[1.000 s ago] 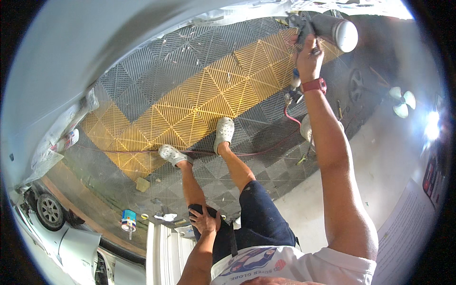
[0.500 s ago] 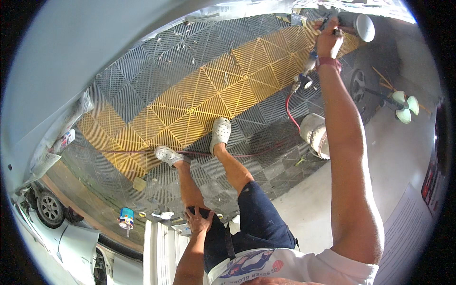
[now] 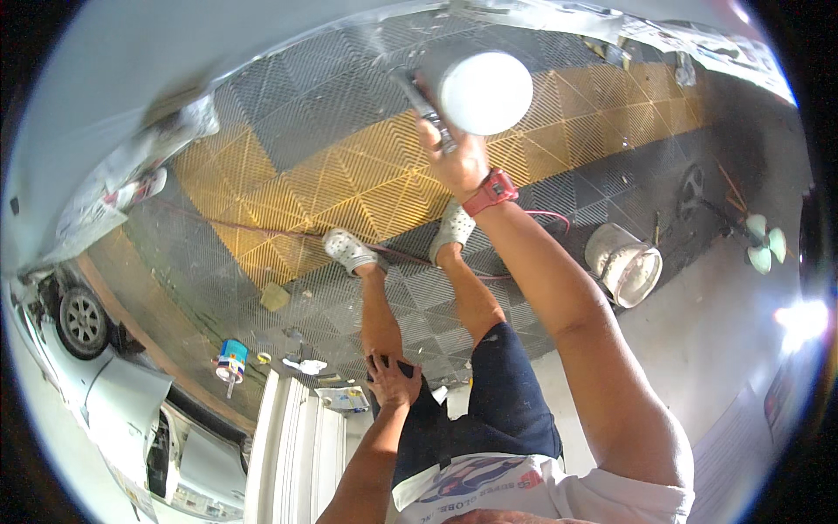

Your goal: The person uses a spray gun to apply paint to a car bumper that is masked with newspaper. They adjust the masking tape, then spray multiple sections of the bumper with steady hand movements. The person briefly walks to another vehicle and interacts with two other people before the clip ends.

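Note:
My right hand (image 3: 459, 162), with a red watch on its wrist, is closed around the handle of a spray gun (image 3: 425, 106). The gun has a wide cup with a round white top (image 3: 487, 93) and is slightly blurred. It is held near a large pale grey car body panel (image 3: 288, 31) that fills the upper edge, with a faint mist by its front end. My left hand (image 3: 393, 382) lies with spread fingers on my left leg near the knee, holding nothing. A red hose (image 3: 559, 216) comes out from behind my right forearm.
Masking sheet (image 3: 113, 196) hangs along the panel's lower edge. A white bucket (image 3: 624, 266) lies tilted right of my feet, near a fan with pale green blades (image 3: 762, 244). A blue-labelled can (image 3: 231, 360) stands at the left. Yellow and grey grid tiles (image 3: 367, 188) cover the floor.
My right hand has swung the spray gun from the far right to the middle, along the panel. The hose moved with it. My left hand stays on my leg.

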